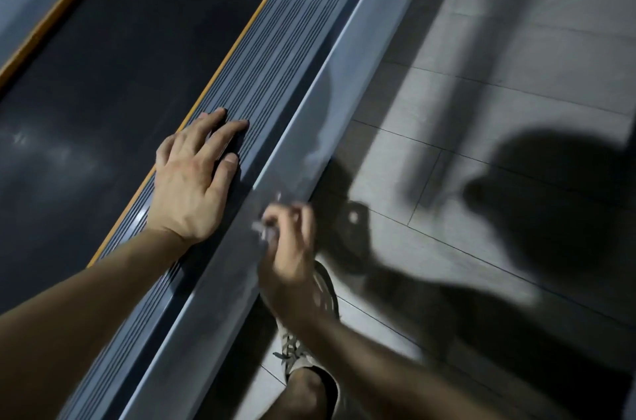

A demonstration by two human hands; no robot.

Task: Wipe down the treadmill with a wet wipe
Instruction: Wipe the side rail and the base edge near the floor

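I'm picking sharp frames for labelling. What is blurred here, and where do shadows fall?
Head view: the right hand and the wet wipe it grips are motion-blurred; the left hand, flat on the ribbed side rail, is sharp; hard shadows darken the tiled floor.

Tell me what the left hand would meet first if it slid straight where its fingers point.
Probably nothing: the left hand lies flat on the ribbed side rail, fingers pointing along it, and the rail looks free up to the picture's top edge.
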